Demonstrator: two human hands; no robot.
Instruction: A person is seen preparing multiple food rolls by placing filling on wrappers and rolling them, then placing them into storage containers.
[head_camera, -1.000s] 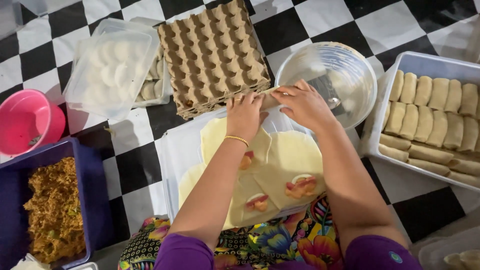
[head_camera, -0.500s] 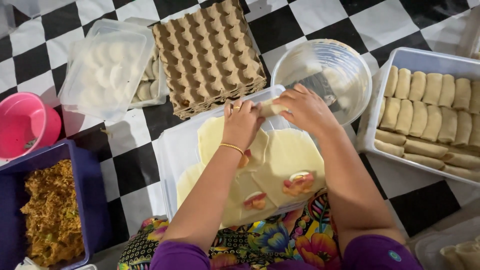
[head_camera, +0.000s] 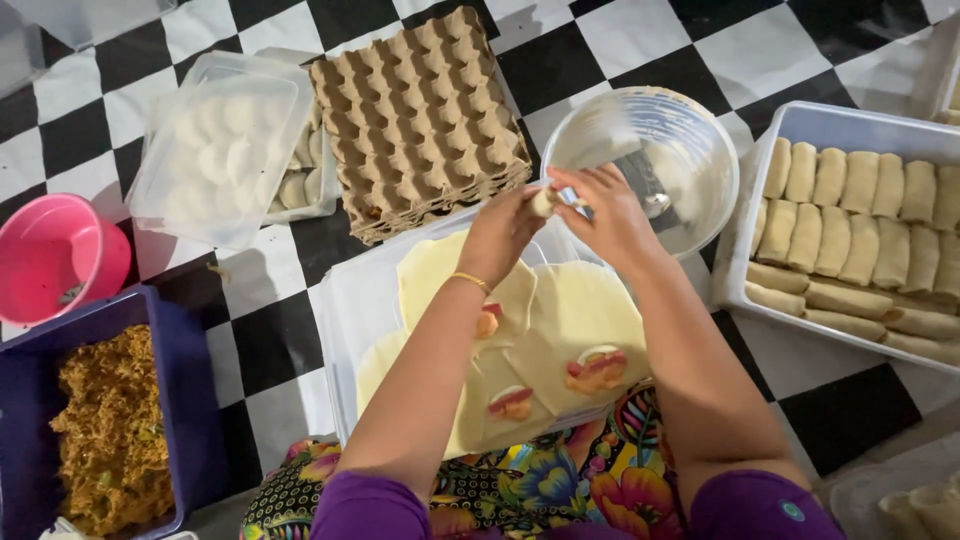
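A person's left hand (head_camera: 503, 232) and right hand (head_camera: 603, 212) met over the near rim of a clear glass bowl (head_camera: 700, 150), fingers pinched shut around a small pale roll of wrapper (head_camera: 544, 201) — held up between both hands, above the board. Below the wrists lay flat yellow wrappers (head_camera: 575, 315), some topped with filling, beside a white tray of finished rolls (head_camera: 860, 225) and stacked egg cartons (head_camera: 420, 115).

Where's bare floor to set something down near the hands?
Bare checkered floor lies between the blue tub and the wrapper tray, and beyond the egg carton and bowl. Around the left hand and right hand it is crowded.
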